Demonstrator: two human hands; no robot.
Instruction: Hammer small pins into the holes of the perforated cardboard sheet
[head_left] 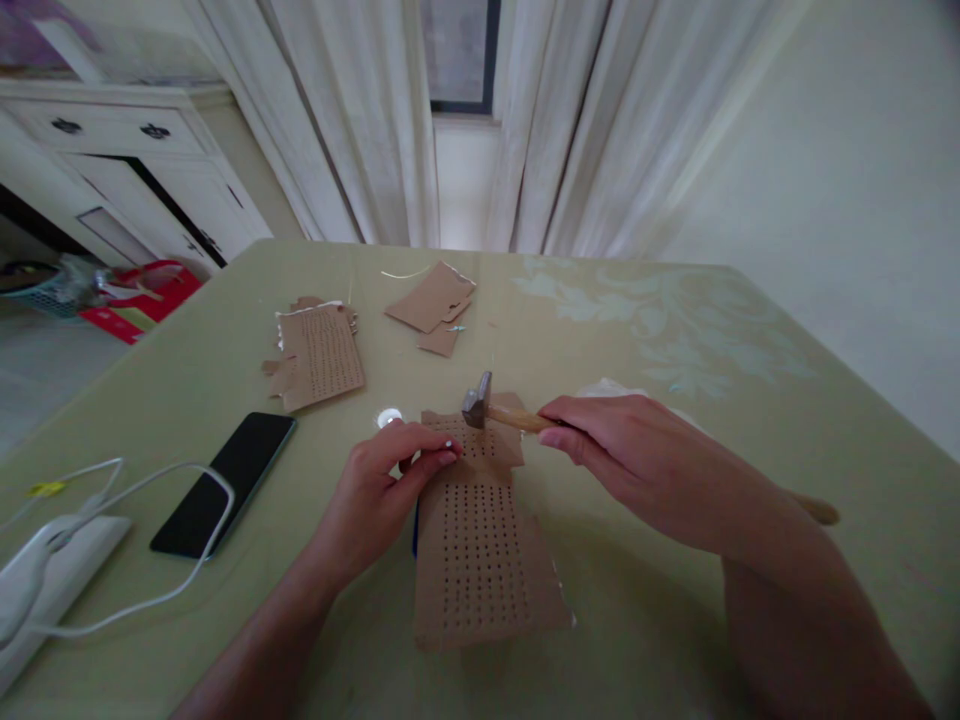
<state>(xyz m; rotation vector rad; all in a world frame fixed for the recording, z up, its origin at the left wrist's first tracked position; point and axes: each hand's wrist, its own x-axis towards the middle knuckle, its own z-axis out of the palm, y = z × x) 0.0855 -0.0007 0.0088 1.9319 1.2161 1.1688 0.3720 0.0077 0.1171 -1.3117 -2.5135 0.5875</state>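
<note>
**Hammer over the punched cardboard**

Your right hand (637,465) is wrapped closed around the wooden handle of the hammer (495,408); its small grey metal head sits just above the far end of the cardboard sheet (480,545), and the butt of the handle pokes out past your forearm. The cardboard sheet is brown, roughly rectangular with torn, ragged edges, and covered in neat rows of small punched holes; it lies flat on the counter (675,320), straight in front of you. Your left hand (390,480) rests on the sheet's far left corner, its fingers (435,460) curled together and pinched as if around something small at the surface; what they hold is too small to tell. Just beyond that hand lies a small shiny round thing (389,417); you cannot tell what it is.

Left of the sheet lies a dark phone (225,483), face up, with a white cable (135,490) looping across its near end; beyond the phone sits another perforated cardboard piece (321,355), and further back some plain cardboard scraps (435,305). Right of the sheet the counter is open up to its far edge; near you it runs out of view.
</note>
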